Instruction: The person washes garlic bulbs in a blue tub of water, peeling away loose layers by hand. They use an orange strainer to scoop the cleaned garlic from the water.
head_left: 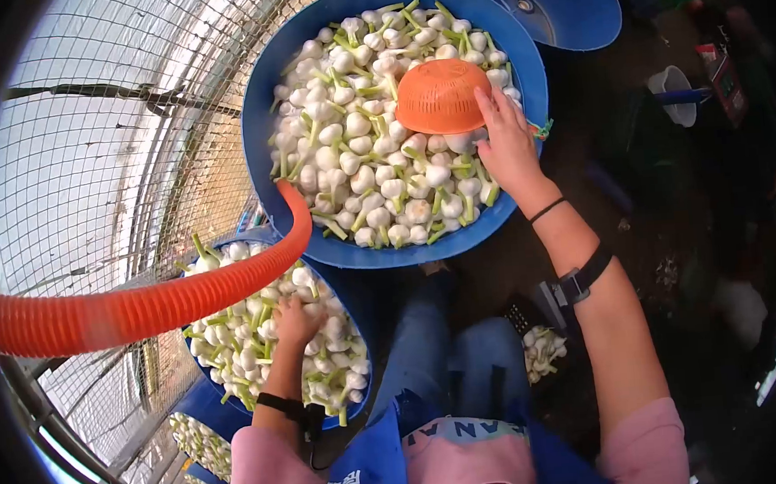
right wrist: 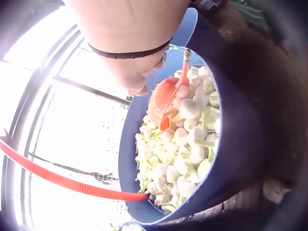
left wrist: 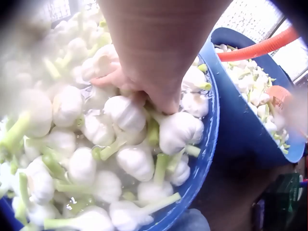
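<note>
An orange plastic strainer (head_left: 443, 97) with a handle lies bottom-up on garlic bulbs (head_left: 359, 145) heaped in the large blue tub (head_left: 353, 255). My right hand (head_left: 512, 151) is beside it with the fingers straight, fingertips overlapping its edge in the head view. In the right wrist view that hand (right wrist: 130, 74) is above the strainer (right wrist: 163, 98), with a gap between. My left hand (head_left: 299, 323) reaches into a smaller blue tub (head_left: 362, 383) of garlic. The left wrist view shows wet garlic bulbs (left wrist: 126, 114) around this hand (left wrist: 147, 86); most of its fingers are hidden among them.
A ribbed orange hose (head_left: 149, 299) crosses from the left to the large tub's rim. Wire mesh (head_left: 118, 108) stands along the left. At the right are a white container (head_left: 675, 96) and dark floor; more garlic (head_left: 544, 352) sits beside my legs.
</note>
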{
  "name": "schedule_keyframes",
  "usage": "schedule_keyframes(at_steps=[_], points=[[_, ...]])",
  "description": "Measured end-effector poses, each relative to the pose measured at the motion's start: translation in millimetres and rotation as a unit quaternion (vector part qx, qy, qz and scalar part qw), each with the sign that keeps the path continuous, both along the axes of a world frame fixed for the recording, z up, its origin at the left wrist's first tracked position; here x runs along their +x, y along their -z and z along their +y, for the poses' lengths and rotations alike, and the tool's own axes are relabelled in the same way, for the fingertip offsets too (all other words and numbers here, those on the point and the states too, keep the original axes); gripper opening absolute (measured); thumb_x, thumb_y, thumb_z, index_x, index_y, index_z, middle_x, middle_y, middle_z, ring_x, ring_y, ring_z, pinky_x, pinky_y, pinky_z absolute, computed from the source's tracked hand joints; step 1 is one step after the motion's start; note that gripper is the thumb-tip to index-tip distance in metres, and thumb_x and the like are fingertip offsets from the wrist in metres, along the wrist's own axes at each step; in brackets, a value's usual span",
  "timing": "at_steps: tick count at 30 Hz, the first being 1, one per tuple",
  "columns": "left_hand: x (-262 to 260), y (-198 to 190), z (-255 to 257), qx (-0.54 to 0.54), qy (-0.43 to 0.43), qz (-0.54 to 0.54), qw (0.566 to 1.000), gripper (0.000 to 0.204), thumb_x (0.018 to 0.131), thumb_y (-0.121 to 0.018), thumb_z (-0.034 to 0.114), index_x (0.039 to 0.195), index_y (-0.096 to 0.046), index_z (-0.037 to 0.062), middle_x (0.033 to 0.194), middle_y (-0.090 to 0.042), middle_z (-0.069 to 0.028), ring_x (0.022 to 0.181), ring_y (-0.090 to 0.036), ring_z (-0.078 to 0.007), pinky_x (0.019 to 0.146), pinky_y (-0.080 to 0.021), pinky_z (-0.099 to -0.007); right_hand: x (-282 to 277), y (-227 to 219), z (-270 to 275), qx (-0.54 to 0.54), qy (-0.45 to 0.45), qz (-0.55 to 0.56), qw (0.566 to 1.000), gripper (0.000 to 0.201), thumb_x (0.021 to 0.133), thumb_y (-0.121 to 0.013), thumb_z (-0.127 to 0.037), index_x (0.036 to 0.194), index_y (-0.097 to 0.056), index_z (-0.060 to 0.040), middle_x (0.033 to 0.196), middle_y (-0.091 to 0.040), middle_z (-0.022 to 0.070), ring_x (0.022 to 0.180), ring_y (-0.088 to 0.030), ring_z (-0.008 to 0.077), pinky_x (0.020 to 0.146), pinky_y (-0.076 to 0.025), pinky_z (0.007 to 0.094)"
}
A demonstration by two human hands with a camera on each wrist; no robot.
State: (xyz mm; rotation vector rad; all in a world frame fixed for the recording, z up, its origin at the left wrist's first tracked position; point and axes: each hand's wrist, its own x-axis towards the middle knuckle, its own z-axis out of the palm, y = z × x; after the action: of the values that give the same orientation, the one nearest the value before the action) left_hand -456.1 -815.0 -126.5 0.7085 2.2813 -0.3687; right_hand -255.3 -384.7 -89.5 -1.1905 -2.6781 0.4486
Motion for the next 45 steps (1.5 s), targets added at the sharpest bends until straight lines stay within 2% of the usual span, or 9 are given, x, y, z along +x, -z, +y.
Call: schedule_keyframes(at_steps=[5,10,15,19,24,27,37,42,45], points=[[49.0,-81.9,102.8,0.277,-0.027,-0.095,0.956,0.015,0.079,-0.066,0.01,0.091,-0.063,0.002,0.105,-0.06,-0.0123,0.088,-0.062,-0.0326,0.08,-0.048,-0.042,-41.9,32.6,57.5,-0.087,-0.044,-0.26,0.961,0.093,0.074,-0.067,-0.006,0.149,-0.014,-0.0262,0.153,-0.009,0.0164,0.128,-0.039,0.0414,0.093,-0.048,0.0447],[42.0,-1.9,261.9,0.438,-0.02,-0.016,0.899,0.055,0.076,-0.07,0.01,0.126,-0.048,0.0076,0.133,-0.042,-0.0198,0.122,-0.039,-0.0411,0.1,-0.037,-0.0462,-36.0,79.4,74.9,-0.185,-0.117,-0.19,0.957,0.11,0.065,-0.072,-0.005,0.148,-0.003,-0.0275,0.149,0.001,0.0291,0.11,-0.052,0.0446,0.083,-0.053,0.0441],[21.4,61.6,392.7,0.133,-0.115,0.009,0.984,0.082,0.075,-0.067,0.037,0.145,-0.028,0.02,0.153,-0.011,-0.0167,0.134,-0.012,-0.0527,0.104,-0.03,-0.0598,-19.1,113.1,89.3,-0.184,-0.164,-0.045,0.968,0.11,0.06,-0.074,0.0,0.147,-0.012,-0.0266,0.149,-0.002,0.0272,0.106,-0.053,0.0479,0.081,-0.053,0.047],[20.2,166.7,375.7,0.135,0.047,0.135,0.98,0.084,0.075,-0.063,0.048,0.147,-0.024,0.0294,0.156,-0.001,-0.0099,0.134,-0.002,-0.0579,0.102,-0.032,-0.0619,-19.4,124.5,104.1,-0.188,-0.21,-0.009,0.959,0.109,0.061,-0.073,0.0,0.148,-0.014,-0.0272,0.148,-0.006,0.0264,0.111,-0.049,0.0477,0.085,-0.051,0.0474],[-4.4,214.3,378.2,0.162,-0.071,-0.057,0.983,0.066,0.08,-0.057,0.047,0.138,-0.041,0.0201,0.142,-0.04,-0.0145,0.133,-0.035,-0.0366,0.103,-0.035,-0.0526,-36.2,121.8,121.8,-0.288,-0.194,-0.05,0.936,0.108,0.064,-0.072,-0.004,0.149,-0.008,-0.0205,0.148,-0.011,0.0279,0.116,-0.045,0.0484,0.086,-0.05,0.0474],[-8.5,201.9,390.1,0.018,-0.177,-0.209,0.962,0.062,0.077,-0.06,0.048,0.127,-0.054,0.0131,0.136,-0.047,-0.0172,0.127,-0.043,-0.0358,0.101,-0.04,-0.0438,-56.3,138.7,137.2,-0.177,-0.212,0.04,0.96,0.103,0.07,-0.072,-0.01,0.148,-0.004,-0.0124,0.139,-0.029,0.0308,0.111,-0.05,0.0475,0.087,-0.049,0.0472],[56.0,57.5,300.9,0.295,-0.265,0.013,0.918,0.063,0.067,-0.078,0.027,0.122,-0.055,0.0062,0.128,-0.044,-0.0237,0.119,-0.042,-0.0399,0.1,-0.037,-0.0458,-72.3,19.1,164.2,-0.212,-0.259,-0.049,0.941,0.088,0.078,-0.06,-0.004,0.147,-0.005,-0.0064,0.129,-0.043,0.0272,0.112,-0.05,0.0452,0.089,-0.047,0.0463],[-43.1,99.3,266.3,0.344,-0.375,0.261,0.82,0.071,0.08,-0.068,0.038,0.134,-0.04,-0.0001,0.132,-0.039,-0.0273,0.123,-0.039,-0.0405,0.105,-0.029,-0.0454,-119.4,14.2,217.2,0.005,-0.261,0.02,0.965,0.087,0.076,-0.053,0.008,0.147,-0.008,-0.0119,0.141,-0.03,0.0275,0.114,-0.048,0.0468,0.089,-0.047,0.0482],[-92.4,144.5,259.8,0.301,-0.499,0.178,0.793,0.096,0.078,-0.057,0.064,0.145,-0.023,0.0049,0.139,-0.034,-0.0328,0.131,-0.032,-0.0443,0.107,-0.027,-0.0459,-141.3,59.2,219.4,0.064,-0.249,-0.076,0.963,0.081,0.081,-0.051,0.001,0.147,-0.008,-0.0171,0.143,-0.025,0.0288,0.101,-0.057,0.0479,0.082,-0.051,0.0499]])
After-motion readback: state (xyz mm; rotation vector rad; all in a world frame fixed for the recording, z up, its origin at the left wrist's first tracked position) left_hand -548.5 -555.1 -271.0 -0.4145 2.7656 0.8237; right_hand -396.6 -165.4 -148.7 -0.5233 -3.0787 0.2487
